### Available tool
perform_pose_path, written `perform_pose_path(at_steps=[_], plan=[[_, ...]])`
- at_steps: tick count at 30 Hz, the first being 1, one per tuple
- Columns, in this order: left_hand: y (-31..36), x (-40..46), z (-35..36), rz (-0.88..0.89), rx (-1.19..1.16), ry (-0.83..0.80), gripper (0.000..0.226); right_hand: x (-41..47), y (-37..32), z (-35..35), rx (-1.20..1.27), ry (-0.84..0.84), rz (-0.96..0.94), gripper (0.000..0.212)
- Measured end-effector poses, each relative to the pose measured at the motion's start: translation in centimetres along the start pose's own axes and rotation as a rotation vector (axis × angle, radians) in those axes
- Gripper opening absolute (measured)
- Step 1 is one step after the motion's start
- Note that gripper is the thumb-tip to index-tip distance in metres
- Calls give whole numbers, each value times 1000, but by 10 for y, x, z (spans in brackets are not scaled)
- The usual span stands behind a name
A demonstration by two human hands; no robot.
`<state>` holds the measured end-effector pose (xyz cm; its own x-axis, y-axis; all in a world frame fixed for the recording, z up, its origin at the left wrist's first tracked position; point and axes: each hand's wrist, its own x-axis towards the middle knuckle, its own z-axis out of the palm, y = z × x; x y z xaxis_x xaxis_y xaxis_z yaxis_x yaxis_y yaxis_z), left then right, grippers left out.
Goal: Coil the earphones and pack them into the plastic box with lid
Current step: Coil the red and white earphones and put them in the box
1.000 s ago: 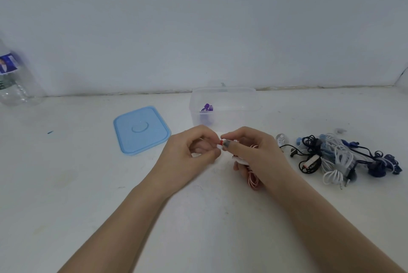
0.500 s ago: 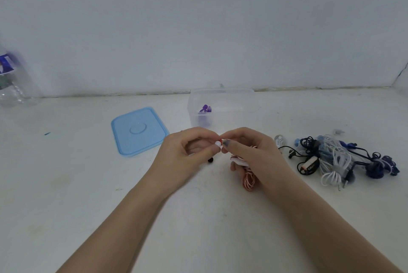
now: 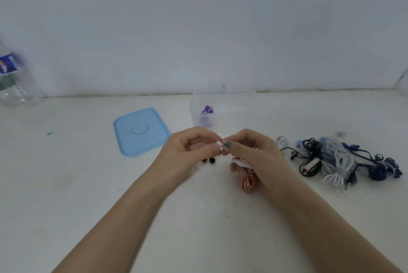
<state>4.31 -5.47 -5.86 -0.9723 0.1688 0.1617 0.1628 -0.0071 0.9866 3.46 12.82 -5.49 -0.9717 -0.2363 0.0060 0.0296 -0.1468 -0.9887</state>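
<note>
Both hands meet mid-table. The left hand (image 3: 187,153) has thumb and fingers curled, pinching the white end of the red-and-white earphones (image 3: 247,181), and the right hand (image 3: 254,153) pinches that same spot while the coiled cable bundle sits in its curled fingers, hanging below the palm. Two small black earbud tips (image 3: 54,160) peek out under the left hand.

Just behind the hands is the clear plastic box (image 3: 224,107) with purple earphones (image 3: 207,110) inside. The blue lid (image 3: 141,131) lies flat to its left. A pile of tangled earphones (image 3: 340,160) sits right; a plastic bottle (image 3: 13,80) stands far left.
</note>
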Motion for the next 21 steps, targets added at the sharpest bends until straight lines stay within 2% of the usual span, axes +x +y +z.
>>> perform_pose_path(at_steps=[5, 9, 11, 14, 16, 21], plan=[[9, 1, -1, -213, -228, -56, 11, -2, 0, 2, -20, -29, 11, 7], [8, 3, -2, -245, -297, -77, 9, -2, -1, 3, -11, -33, 14, 10], [7, 2, 0, -178, -206, -48, 12, -2, -1, 3, 4, -32, 17, 8], [2, 0, 3, 56, 75, 25, 5, -2, -1, 1, 43, -40, 25, 12], [1, -1, 4, 154, 150, 36, 4, -2, -1, 1, 48, -42, 35, 14], [1, -1, 4, 151, 160, 6, 5, -2, -1, 2, 40, -33, 53, 10]])
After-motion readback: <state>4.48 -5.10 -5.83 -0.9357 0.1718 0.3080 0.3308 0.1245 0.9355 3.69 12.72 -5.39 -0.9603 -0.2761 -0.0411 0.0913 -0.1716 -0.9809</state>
